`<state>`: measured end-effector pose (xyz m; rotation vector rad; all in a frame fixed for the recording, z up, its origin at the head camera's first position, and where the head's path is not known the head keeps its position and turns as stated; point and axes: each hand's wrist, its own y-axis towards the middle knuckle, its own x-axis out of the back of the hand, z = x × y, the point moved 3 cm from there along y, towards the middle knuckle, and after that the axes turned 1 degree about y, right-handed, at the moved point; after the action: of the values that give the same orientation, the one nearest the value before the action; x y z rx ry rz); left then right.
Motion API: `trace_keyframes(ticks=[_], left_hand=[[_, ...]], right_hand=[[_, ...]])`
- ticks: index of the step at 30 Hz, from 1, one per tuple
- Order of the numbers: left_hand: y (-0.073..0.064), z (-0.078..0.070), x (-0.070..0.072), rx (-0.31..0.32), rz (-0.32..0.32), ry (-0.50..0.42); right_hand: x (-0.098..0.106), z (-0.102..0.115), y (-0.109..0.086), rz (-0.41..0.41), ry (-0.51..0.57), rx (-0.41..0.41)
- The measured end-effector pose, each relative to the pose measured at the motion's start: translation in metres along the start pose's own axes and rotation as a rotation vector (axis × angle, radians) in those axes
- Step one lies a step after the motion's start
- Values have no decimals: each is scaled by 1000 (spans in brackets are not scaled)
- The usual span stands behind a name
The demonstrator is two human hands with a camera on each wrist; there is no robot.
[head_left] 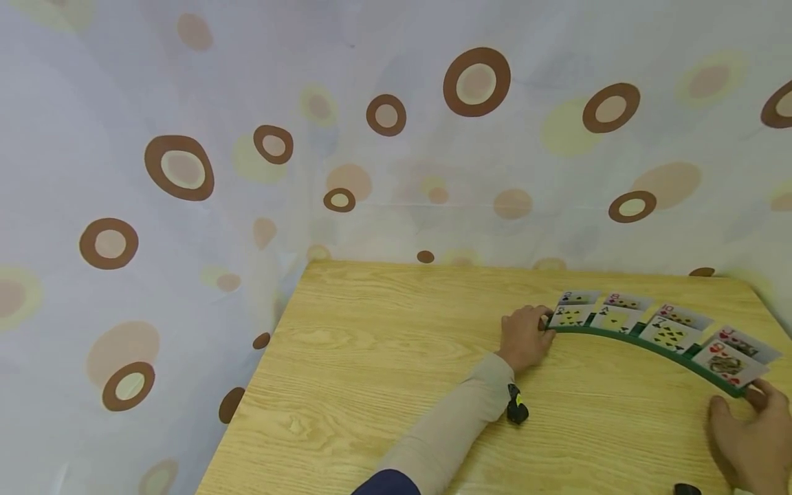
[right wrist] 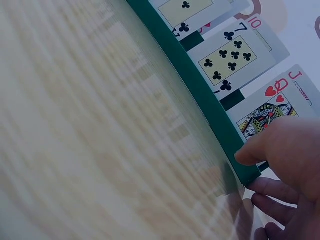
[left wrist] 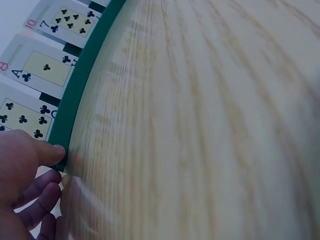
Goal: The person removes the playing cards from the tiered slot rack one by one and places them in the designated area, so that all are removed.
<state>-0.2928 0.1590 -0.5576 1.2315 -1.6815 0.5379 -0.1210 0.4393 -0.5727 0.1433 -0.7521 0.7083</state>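
Observation:
A curved green card holder (head_left: 673,356) stands on the table with playing cards in two overlapping rows. Its front row includes an ace of clubs (left wrist: 46,70), a seven of clubs (right wrist: 227,59) and a queen of hearts (right wrist: 265,117). Red-marked cards, among them a jack (head_left: 749,344), peek out behind. At the holder's left end my left hand (head_left: 526,338) pinches it, thumb on the front face and fingers behind and below. My right hand (head_left: 756,432) is at the other end; in the right wrist view its thumb (right wrist: 255,150) overlaps the front strip and curled fingers meet the end.
The wooden table (head_left: 371,357) reaches back to a wall covering (head_left: 402,158) with brown and beige circles. A black device (head_left: 516,405) sits at my left wrist, beside the beige sleeve (head_left: 445,426).

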Motion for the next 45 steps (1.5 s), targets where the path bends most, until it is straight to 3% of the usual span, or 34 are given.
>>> trace_keyframes(ticks=[9,14,24,33,39,45], left_hand=[[1,14,5,-78,58,-80],[-5,21,12,-109,98,-98],[-19,44,26,-136,99,-64],[-32,69,46,-90,116,-91],[-44,83,62,-64,102,-113],[-54,95,72,-20,106,-133]], right_hand=[[-1,4,-4,-31,18,35],[-1,6,-6,-44,-10,72],[-2,15,-4,-25,-82,239],[-10,29,-9,19,-117,451],[-19,40,-19,64,-65,589],[-29,48,-26,117,-7,652]])
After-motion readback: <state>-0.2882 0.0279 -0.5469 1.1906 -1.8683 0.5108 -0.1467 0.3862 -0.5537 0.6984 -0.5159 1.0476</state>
